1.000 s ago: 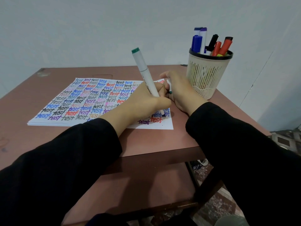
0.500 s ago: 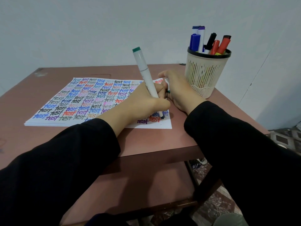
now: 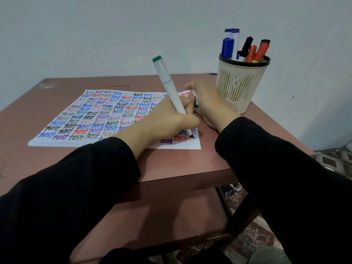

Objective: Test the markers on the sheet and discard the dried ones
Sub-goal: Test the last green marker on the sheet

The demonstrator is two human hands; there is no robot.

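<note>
L hand (image 3: 171, 121) pinches light, stiff marker (image 3: 167, 82) low on barrel, tip on sheet (image 3: 95, 115); R hand (image 3: 209, 105) curls round cap (image 3: 195, 96), prob.

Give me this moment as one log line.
step: testing | left hand: holds marker, tip on sheet | right hand: holds cap | cup: holds more markers
</note>
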